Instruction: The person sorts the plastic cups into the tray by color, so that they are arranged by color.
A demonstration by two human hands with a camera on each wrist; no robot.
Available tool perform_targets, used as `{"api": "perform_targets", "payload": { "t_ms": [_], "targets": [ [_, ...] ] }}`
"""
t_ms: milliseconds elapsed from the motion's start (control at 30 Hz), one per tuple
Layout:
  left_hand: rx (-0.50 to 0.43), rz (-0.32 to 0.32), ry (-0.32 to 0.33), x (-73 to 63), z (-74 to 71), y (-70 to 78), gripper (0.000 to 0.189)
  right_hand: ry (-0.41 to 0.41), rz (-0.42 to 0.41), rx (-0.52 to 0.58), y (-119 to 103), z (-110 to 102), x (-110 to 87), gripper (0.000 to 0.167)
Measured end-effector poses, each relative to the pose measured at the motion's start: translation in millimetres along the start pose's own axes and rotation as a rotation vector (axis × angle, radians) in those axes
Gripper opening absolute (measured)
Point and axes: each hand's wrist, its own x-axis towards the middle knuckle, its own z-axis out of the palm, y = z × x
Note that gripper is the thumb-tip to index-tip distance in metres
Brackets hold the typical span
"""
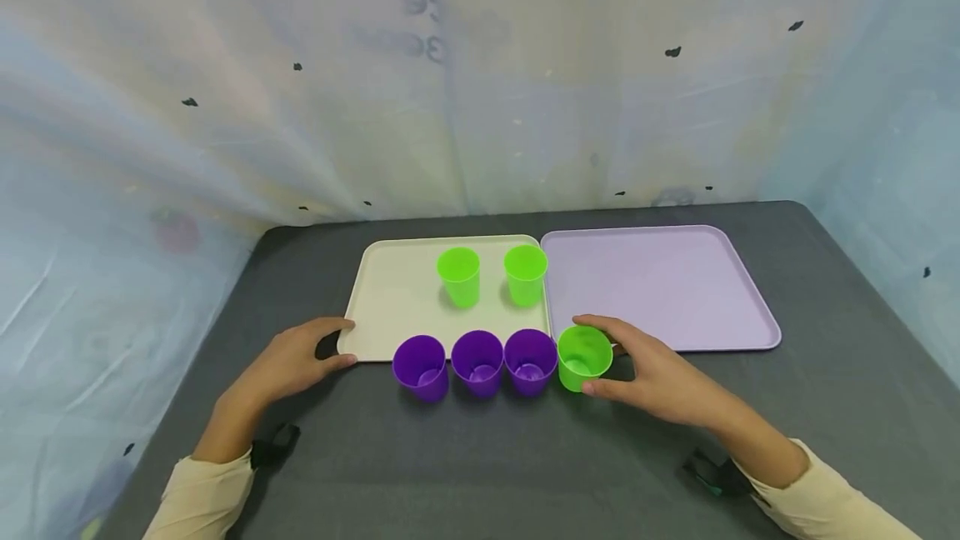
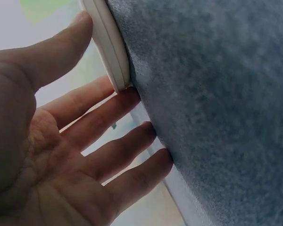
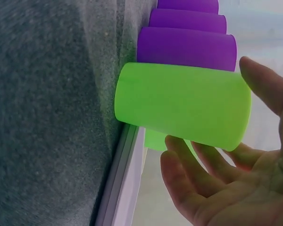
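Note:
My right hand (image 1: 660, 373) is at a bright green cup (image 1: 584, 359), its thumb on the near side and its fingers around the far side by the rim. That upright cup ends a row with three purple cups (image 1: 421, 368) along the near edge of the cream tray (image 1: 397, 273). My left hand (image 1: 296, 361) spreads at the tray's near left corner. In the left wrist view, the thumb (image 2: 68, 47) meets the tray's rim and the other fingers stretch loosely past the corner. Two more green cups (image 1: 458, 277) stand on the cream tray.
A lilac tray (image 1: 652, 286) lies right against the cream one, bare of cups. Both sit on a dark grey table (image 1: 450, 473). Pale plastic sheeting (image 1: 525, 107) hangs behind the table and at both sides. Black straps (image 1: 716, 473) circle the wrists.

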Motion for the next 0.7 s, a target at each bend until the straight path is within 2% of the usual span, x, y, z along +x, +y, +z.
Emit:
{"api": "perform_targets", "payload": {
  "t_ms": [133,333,700],
  "targets": [
    [0.004,0.004,0.005,0.1,-2.2,1.3,0.056,-0.001,-0.012,-0.005,-0.4,-1.0,0.4,0.074],
    [-0.005,0.007,-0.007,2.3,-1.2,3.4,0.058,-0.006,0.02,-0.012,0.5,-2.0,-0.3,0.077],
    [-0.005,-0.008,-0.022,1.1,-1.5,0.8,0.058,-0.006,0.026,-0.008,1.5,-0.6,0.9,0.074]
  ]
}}
